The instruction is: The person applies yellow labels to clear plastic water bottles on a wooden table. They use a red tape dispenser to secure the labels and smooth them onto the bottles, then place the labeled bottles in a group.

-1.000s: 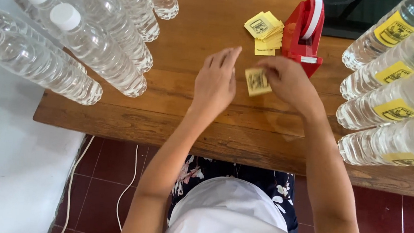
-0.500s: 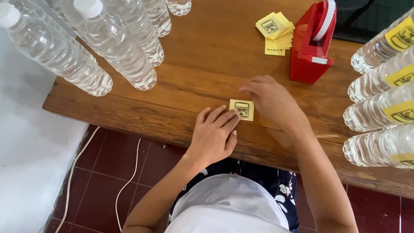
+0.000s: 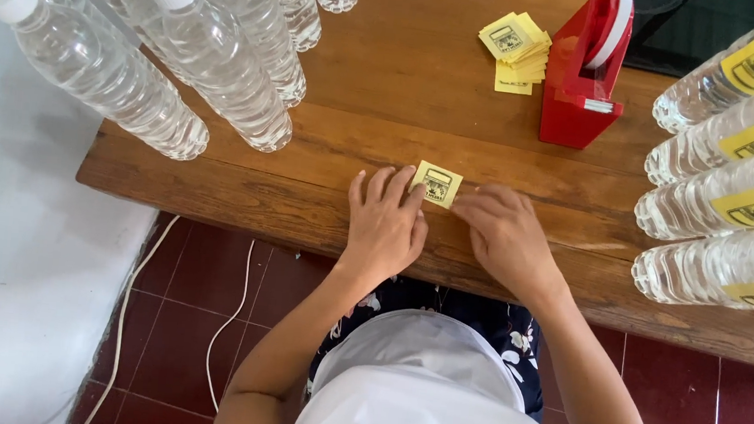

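Left hand (image 3: 384,224) flat on wooden table (image 3: 389,77), fingertips pinning yellow label (image 3: 437,184) near front edge — right hand (image 3: 504,237) pinches its other side, likely steadying it. Unlabelled bottles (image 3: 217,62) left, labelled bottles (image 3: 743,180) right. Red tape dispenser (image 3: 583,75), label stack (image 3: 514,47) behind — within reach.

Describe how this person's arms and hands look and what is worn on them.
Both arms are bare from the upper arm down: no sleeves reach them in view. The left hand and the right hand wear no gloves, and no rings, watch or bracelets can be seen. Fingernails look short and unpainted. The person wears a white top over a dark garment with a pale flower print.
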